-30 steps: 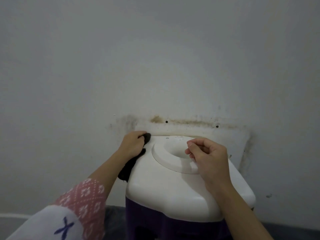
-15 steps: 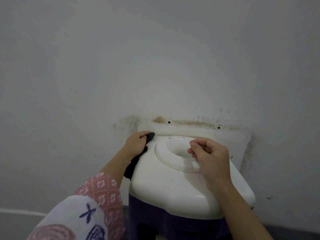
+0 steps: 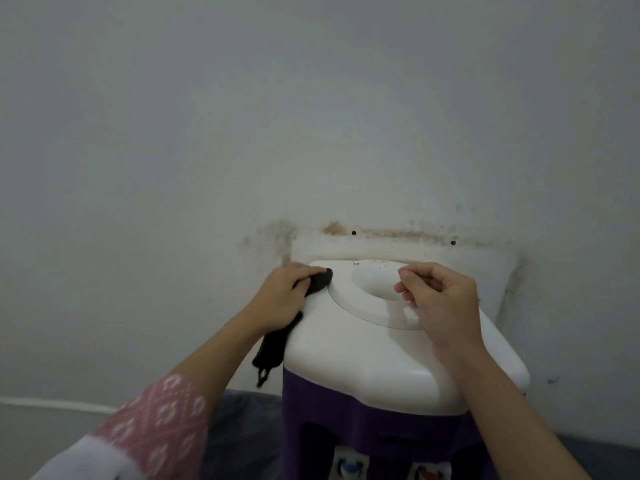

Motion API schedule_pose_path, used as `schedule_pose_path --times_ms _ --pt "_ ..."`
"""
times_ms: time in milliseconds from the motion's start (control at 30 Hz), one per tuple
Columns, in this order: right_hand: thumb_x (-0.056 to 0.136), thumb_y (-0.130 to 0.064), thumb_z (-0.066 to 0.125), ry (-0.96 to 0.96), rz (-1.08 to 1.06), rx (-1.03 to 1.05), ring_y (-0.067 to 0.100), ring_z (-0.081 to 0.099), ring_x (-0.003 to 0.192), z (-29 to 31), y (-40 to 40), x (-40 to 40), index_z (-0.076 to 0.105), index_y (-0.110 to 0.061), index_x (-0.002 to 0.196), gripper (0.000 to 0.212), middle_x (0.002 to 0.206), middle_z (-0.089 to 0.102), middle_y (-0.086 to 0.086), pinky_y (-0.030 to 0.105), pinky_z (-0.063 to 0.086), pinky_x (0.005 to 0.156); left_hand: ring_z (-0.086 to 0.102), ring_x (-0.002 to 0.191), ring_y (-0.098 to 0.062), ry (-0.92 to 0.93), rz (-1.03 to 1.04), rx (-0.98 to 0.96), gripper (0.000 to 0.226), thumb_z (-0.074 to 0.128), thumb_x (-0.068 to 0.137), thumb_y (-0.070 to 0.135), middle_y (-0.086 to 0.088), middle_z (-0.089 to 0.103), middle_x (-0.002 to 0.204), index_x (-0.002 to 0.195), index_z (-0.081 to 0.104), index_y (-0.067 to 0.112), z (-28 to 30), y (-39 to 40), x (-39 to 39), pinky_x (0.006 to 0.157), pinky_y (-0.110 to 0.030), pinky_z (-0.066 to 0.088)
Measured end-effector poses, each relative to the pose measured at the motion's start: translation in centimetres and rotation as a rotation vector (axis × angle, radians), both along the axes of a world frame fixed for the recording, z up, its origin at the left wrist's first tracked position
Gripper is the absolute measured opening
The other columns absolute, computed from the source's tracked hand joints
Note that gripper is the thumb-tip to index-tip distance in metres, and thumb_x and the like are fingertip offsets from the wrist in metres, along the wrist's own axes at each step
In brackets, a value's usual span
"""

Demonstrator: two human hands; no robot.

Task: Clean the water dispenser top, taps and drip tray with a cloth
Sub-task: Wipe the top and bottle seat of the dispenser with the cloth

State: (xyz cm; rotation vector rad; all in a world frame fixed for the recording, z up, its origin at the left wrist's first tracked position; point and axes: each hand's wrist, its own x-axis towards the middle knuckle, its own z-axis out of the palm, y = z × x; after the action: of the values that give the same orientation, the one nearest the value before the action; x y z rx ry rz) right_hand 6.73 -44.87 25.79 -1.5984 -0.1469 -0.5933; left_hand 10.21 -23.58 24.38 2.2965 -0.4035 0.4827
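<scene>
My left hand [image 3: 282, 294] grips a black cloth [image 3: 277, 336], fingers curled round it, and holds it against the far left corner of the water dispenser's white top [image 3: 363, 358]. A bunched part of the cloth pokes out past my fingertips onto the top, touching the edge of the raised round collar [image 3: 360, 308]. The rest of the cloth hangs down below my wrist, over the left side of the top, ending in a thin dangling loop.

My right hand [image 3: 440, 306] is over the right side of the same top, knuckles toward me, fingers curled in with thumb and forefinger tips close together; I cannot tell whether they pinch anything. Its fingertips sit above the collar's sunken bowl, which lies between my two hands.

Below my wrists the dispenser's body [image 3: 363, 431] is dark purple. Lower still, at the bottom edge, are two taps, a blue one [image 3: 348, 468] nearer my left arm and a red one [image 3: 427, 474] nearer my right.

Beyond my hands is a pale wall [image 3: 311, 116] with a brownish stain line [image 3: 398, 233] just above the dispenser. My left forearm wears a pink patterned sleeve [image 3: 162, 424].
</scene>
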Motion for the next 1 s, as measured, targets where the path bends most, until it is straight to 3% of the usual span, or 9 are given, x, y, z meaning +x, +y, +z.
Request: schedule_pose_path --times_ms 233,400,467,600,833,933,1000 --pt "0.083 -0.009 0.065 0.001 -0.027 -0.002 0.001 0.058 0.054 0.0 0.0 0.2 0.069 -0.02 0.071 0.017 0.058 0.068 -0.004 0.022 0.049 0.062 0.047 0.118 -0.02 0.104 0.077 -0.004 0.041 0.032 0.096 0.003 -0.006 0.053 0.13 0.12 0.062 0.015 1.0 -1.2 2.6 0.093 -0.02 0.034" --pt "0.084 -0.009 0.064 -0.002 -0.024 -0.005 0.0 0.059 0.055 0.1 0.0 0.2 0.068 -0.018 0.074 0.014 0.057 0.068 -0.005 0.019 0.049 0.062 0.051 0.108 -0.016 0.002 0.026 0.043 0.037 0.037 0.096 0.002 -0.005 0.058 0.121 0.121 0.062 0.014 0.3 -0.4 -0.5 0.076 -0.002 0.028" --pt "0.084 -0.009 0.064 -0.002 -0.021 -0.003 0.0 0.059 0.054 0.0 0.0 0.2 0.068 -0.018 0.074 0.014 0.056 0.067 -0.005 0.019 0.048 0.061 0.048 0.104 -0.011 -0.021 -0.001 0.048 0.037 0.037 0.097 0.003 -0.001 0.057 0.121 0.122 0.061 0.016 -0.2 -0.2 -2.4 0.078 0.004 0.028" --pt "0.084 -0.009 0.064 -0.002 -0.017 -0.005 -0.001 0.057 0.053 -0.1 0.1 0.2 0.068 -0.019 0.073 0.015 0.057 0.067 -0.004 0.018 0.046 0.059 0.04 0.106 -0.015 -0.068 0.009 0.129 0.038 0.035 0.098 0.009 0.01 0.054 0.12 0.124 0.058 0.026 -0.8 -0.5 -5.7 0.084 -0.006 0.022" --pt "0.085 -0.008 0.064 -0.005 0.054 0.082 0.005 0.062 0.063 0.2 -0.2 -0.8 0.07 -0.013 0.083 0.008 0.067 0.069 0.0 0.017 0.052 0.064 0.033 0.104 -0.013 -0.088 0.014 0.224 0.038 0.035 0.1 0.015 0.018 0.051 0.123 0.13 0.052 0.031 -0.6 -2.7 -9.8 0.087 -0.002 0.02" --pt "0.085 -0.008 0.065 0.021 0.105 0.238 0.003 0.061 0.058 0.6 -0.8 -1.8 0.07 -0.007 0.088 0.006 0.065 0.069 -0.001 0.013 0.051 0.059 0.04 0.109 -0.008 -0.04 -0.051 0.153 0.039 0.038 0.098 0.01 0.019 0.053 0.123 0.127 0.056 0.03 -0.2 -3.9 -11.4 0.088 -0.007 0.026" --pt "0.084 -0.014 0.066 0.035 0.13 0.271 0.006 0.06 0.056 0.8 -1.5 -2.9 0.069 -0.01 0.084 0.005 0.06 0.068 -0.002 0.015 0.051 0.059 0.049 0.112 0.0 0.022 -0.119 -0.049 0.037 0.042 0.097 0.008 0.019 0.058 0.121 0.121 0.061 0.029 0.4 -5.1 -12.5 0.089 -0.004 0.033"
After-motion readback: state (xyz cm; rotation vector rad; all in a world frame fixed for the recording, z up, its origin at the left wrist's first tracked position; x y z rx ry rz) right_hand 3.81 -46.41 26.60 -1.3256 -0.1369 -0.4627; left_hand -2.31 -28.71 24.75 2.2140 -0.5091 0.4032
